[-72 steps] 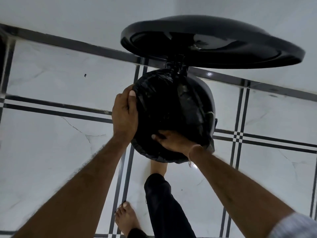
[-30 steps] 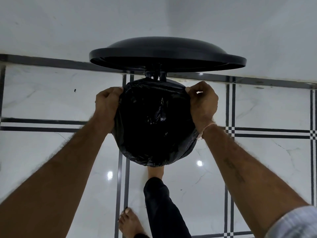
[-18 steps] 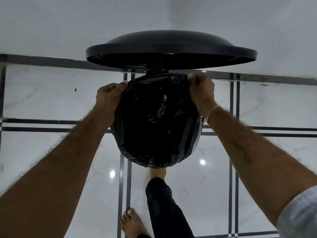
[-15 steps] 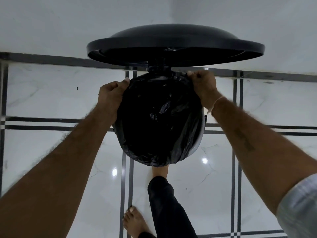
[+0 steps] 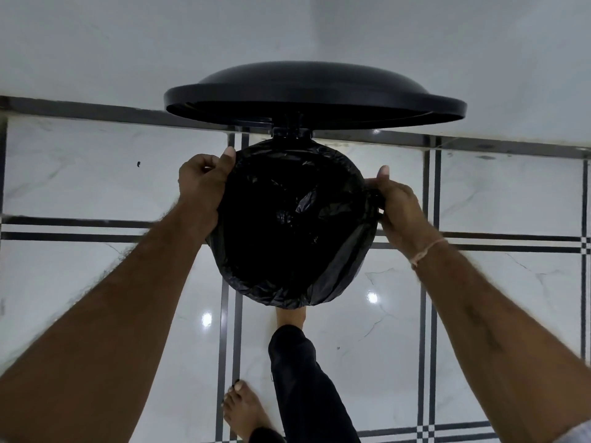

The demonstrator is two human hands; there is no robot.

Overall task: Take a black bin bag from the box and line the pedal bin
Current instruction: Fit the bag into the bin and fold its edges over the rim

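I look straight down into a round black pedal bin whose lid point(image 5: 313, 91) stands open at the far side. A black bin bag point(image 5: 287, 225) hangs inside, and its edge is folded over the rim all round. My left hand point(image 5: 201, 183) grips the bag's edge at the rim's left side. My right hand point(image 5: 396, 206) pinches the bag's edge on the right side, thumb up. The pedal is hidden under the bin, where my right foot point(image 5: 289, 318) reaches in. No box is in view.
The bin stands on a glossy white marble floor point(image 5: 80, 282) with dark inlaid lines, close to a white wall point(image 5: 128, 43) with a dark skirting strip. My left foot point(image 5: 243, 414) is bare on the floor below the bin.
My right hand slid from the rim's far right down to its right side. The left hand shifted slightly up along the left rim. The bag's edge lies smoother over the rim.
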